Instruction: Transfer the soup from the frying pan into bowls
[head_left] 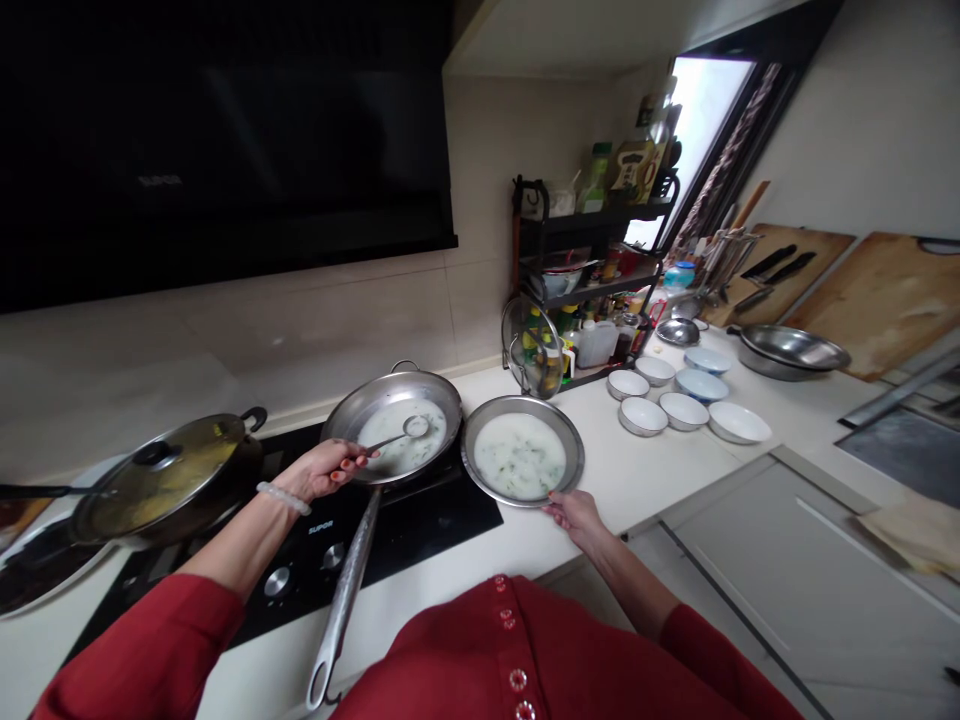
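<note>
My left hand [330, 468] is closed round the handle of a ladle [415, 427], whose bowl is over the white soup [390, 455] in a metal wok [352, 405]. The wok stands on the stove, its long handle [349, 580] pointing towards me. My right hand [574, 515] grips the near rim of a steel basin [576, 450] on the counter, right of the wok. White soup with green bits [519, 457] fills much of this basin.
Left on the stove [450, 510] is a lidded pan [161, 470]. Several small bowls [682, 410] stand on the counter to the right. Behind are a seasoning rack [592, 285], a leaning glass lid [532, 345], metal basins [795, 350] and cutting boards [892, 300]. A range hood [225, 130] overhangs the stove.
</note>
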